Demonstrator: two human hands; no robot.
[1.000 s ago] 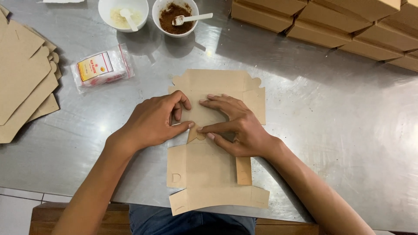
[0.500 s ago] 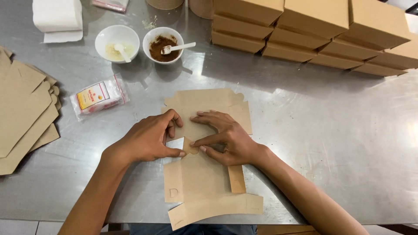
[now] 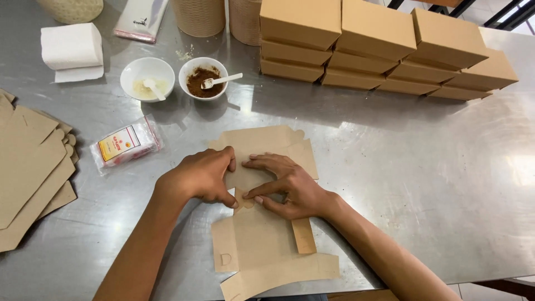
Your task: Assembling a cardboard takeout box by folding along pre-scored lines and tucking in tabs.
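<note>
From the head camera, looking straight down: both hands are pressed onto a flat brown card box blank [image 3: 262,234] lying on the steel table [image 3: 423,184], right at the near edge in front of the person. The left hand [image 3: 202,177] sits curled, thumb and forefinger closed on a small tab near the middle of the blank. The right hand [image 3: 290,187] lies beside it, fingers spread, fingertips pinning the card flat and thumb meeting the same tab. Neither hand is lifting anything; both bear down.

A judgement on doing this fold well: keep the right fingertips firm along the crease line so the panel cannot slide on the slick metal, and bend the tab sharply against that edge rather than rolling it.

The blank is matt kraft card, thin, with rounded tabs and die-cut slots; one narrow side flap near the right wrist shows a slightly darker tone. The table is brushed steel, scuffed and glary.

To the left, a stack of flat blanks [image 3: 28,167] fans out. Near it lies a clear packet [image 3: 125,145] with a red and yellow label. Beyond the hands stand two white bowls, one of pale paste [image 3: 146,78], one of brown powder [image 3: 203,78] with a white spoon. Finished boxes [image 3: 379,44] are stacked at the far side, crisp-cornered.
</note>
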